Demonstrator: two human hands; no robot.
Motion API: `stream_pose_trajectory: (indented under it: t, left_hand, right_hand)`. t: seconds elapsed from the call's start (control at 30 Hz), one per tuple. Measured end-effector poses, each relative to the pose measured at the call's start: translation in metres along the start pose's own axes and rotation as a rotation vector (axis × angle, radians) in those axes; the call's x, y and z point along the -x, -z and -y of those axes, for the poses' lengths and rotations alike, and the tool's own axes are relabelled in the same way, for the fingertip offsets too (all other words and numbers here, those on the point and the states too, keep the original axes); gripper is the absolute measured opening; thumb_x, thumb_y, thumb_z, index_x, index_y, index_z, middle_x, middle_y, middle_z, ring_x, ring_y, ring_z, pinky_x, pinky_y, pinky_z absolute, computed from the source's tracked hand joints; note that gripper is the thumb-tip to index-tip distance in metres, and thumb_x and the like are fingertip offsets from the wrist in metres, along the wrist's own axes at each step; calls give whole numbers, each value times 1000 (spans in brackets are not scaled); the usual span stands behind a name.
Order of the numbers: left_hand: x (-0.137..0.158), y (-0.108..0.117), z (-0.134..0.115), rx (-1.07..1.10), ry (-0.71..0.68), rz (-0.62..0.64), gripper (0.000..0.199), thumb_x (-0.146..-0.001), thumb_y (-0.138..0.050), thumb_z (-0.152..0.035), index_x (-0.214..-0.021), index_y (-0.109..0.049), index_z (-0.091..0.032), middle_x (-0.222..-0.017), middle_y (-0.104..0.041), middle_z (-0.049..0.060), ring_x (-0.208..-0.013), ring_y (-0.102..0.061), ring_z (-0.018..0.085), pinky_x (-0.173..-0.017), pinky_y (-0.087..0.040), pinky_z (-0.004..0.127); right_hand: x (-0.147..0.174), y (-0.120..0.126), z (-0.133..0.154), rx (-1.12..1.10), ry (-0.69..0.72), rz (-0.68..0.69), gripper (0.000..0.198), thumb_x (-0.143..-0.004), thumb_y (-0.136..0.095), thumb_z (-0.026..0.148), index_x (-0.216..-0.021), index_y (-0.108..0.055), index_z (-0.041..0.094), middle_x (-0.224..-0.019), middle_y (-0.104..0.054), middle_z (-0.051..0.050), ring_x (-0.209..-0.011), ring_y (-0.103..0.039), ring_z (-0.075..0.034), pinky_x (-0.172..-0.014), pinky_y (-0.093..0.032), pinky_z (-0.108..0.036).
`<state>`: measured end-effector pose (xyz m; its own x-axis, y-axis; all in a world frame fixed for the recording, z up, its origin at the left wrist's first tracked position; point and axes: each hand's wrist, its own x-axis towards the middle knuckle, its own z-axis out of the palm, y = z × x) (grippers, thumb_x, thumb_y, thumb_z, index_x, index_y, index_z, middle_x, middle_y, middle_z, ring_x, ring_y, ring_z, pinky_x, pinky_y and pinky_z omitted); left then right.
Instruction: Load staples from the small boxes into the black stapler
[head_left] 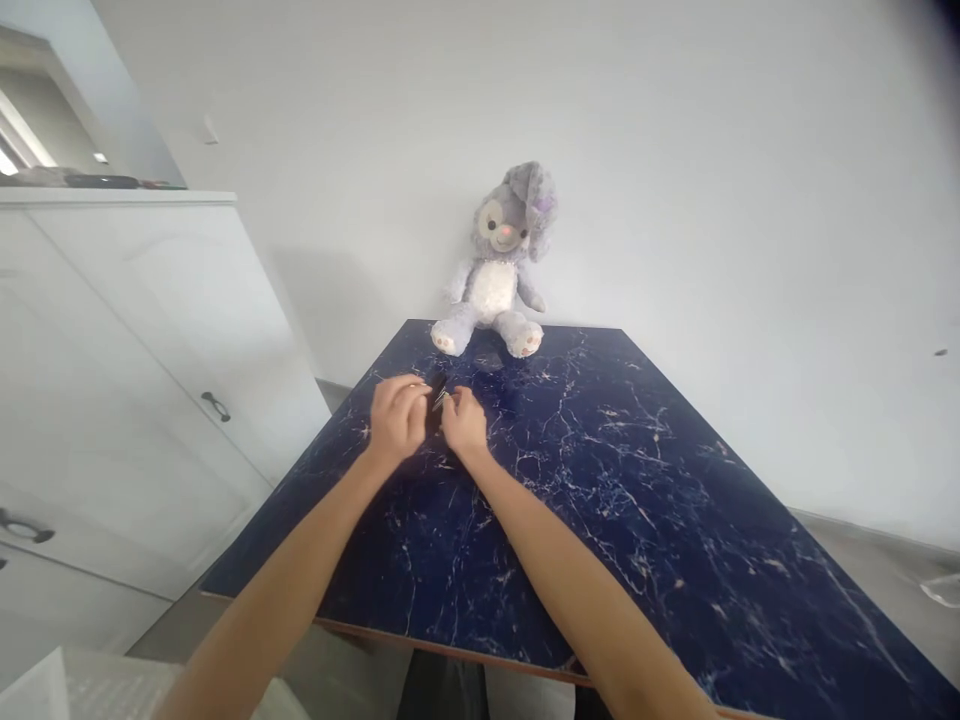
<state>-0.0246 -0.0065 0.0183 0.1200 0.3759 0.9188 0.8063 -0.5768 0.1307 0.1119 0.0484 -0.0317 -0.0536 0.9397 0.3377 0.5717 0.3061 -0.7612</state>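
Observation:
In the head view, my left hand (397, 415) and my right hand (465, 422) are close together over the far left part of the table. Between them is a small black object (436, 390) with thin bright lines on its right side. Its kind is too small and blurred to tell. My left fingers and thumb pinch it from the left. On the other side, my right hand is closed with curled fingers, its thumb and fingertips at the object's right edge. My fingers partly hide it.
A dark blue marble-patterned table (637, 500) is under my arms. Behind my hands, a grey plush toy (495, 285) sits at the far edge, leaning on the white wall (735, 200). To the left stands a white cabinet (127, 330) with dark handles.

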Motion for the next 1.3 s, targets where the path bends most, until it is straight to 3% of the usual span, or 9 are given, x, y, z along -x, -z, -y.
stream_pose_trajectory:
  t: [0.23,0.37,0.47,0.6,0.73,0.9,1.0,1.17,1.3]
  left_hand:
    - [4,31,67,-57,247,365,21,-91,-56,-35,-99,-70,-23,-107,-72,6,-106,-61,24,-101,-43,41]
    - [6,27,77,-43,168,517,28,-84,-65,-43,-105,-73,-26,-123,-67,6,-118,-57,27,-106,-40,46]
    - [11,23,81,-40,174,533,31,-83,-67,-46,-108,-73,-28,-128,-64,6,-121,-55,28,-108,-39,46]
    - [14,24,87,-23,284,587,41,-82,-67,-54,-115,-71,-30,-137,-59,6,-129,-49,31,-112,-35,50]
    - [14,28,93,-6,439,619,56,-75,-71,-63,-121,-68,-32,-144,-53,6,-134,-45,34,-112,-34,53]
    - [15,29,98,38,523,670,59,-74,-70,-66,-121,-68,-31,-144,-54,6,-133,-47,34,-113,-34,51]
    - [14,28,98,82,556,704,62,-74,-69,-66,-125,-66,-30,-146,-52,7,-132,-49,34,-111,-38,48]
    - [14,28,92,125,581,689,71,-75,-70,-63,-135,-59,-28,-143,-55,8,-131,-51,31,-110,-40,45]
    - [20,28,92,113,631,607,65,-84,-61,-60,-139,-55,-26,-144,-55,9,-130,-52,29,-107,-43,42]
  right_hand:
    - [-29,11,-20,111,198,180,92,-75,-67,35,-155,-26,16,-137,-60,-10,-134,-41,-34,-110,-34,-46]
    - [-29,11,-20,24,160,181,82,-78,-63,35,-152,-34,13,-117,-70,-8,-121,-52,-29,-105,-39,-39]
    - [-28,14,-20,6,168,153,63,-78,-59,26,-140,-51,17,-108,-72,-6,-110,-58,-26,-100,-43,-36]
    - [-29,14,-20,-55,212,164,67,-75,-58,18,-141,-51,20,-121,-69,-6,-117,-56,-25,-102,-43,-34]
    - [-31,14,-22,-172,92,151,51,-77,-53,15,-127,-62,21,-104,-73,-5,-104,-63,-23,-95,-46,-32]
    - [-34,22,-26,-502,-286,-286,38,-89,-36,27,-107,-69,20,-100,-74,-5,-98,-66,-20,-91,-46,-30]
    - [-33,25,-29,-558,-314,-413,41,-92,-33,35,-105,-69,19,-105,-73,-8,-101,-65,-22,-93,-44,-31]
    - [-29,32,-31,-379,-256,-438,52,-98,-22,38,-104,-70,18,-110,-70,-12,-107,-61,-25,-98,-40,-36]
    - [-23,39,-31,-119,-91,-223,38,-91,-35,22,-94,-73,18,-105,-69,-10,-105,-58,-24,-99,-39,-35]
